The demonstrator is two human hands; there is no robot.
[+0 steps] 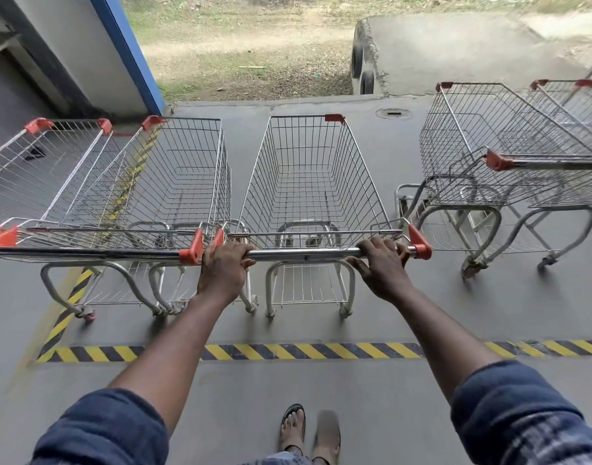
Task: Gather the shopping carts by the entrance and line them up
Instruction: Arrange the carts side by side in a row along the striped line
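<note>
Grey concrete floor with yellow-black hazard tape; blue-edged wall left; grassy, perhaps dusty, ground beyond.

head cam | we look forward and down from head height | cart handle near | far edges seem warped

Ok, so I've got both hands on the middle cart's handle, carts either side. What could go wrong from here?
Pinched fingers: your left hand grips the handle right beside the orange end cap of the neighbouring cart, so a sideways bump could catch it. Overshoot: the concrete edge ahead meets grass, and a hard shove might send the middle cart off it. Toes: your sandals are open, so a cart rolling back could hurt.
</note>
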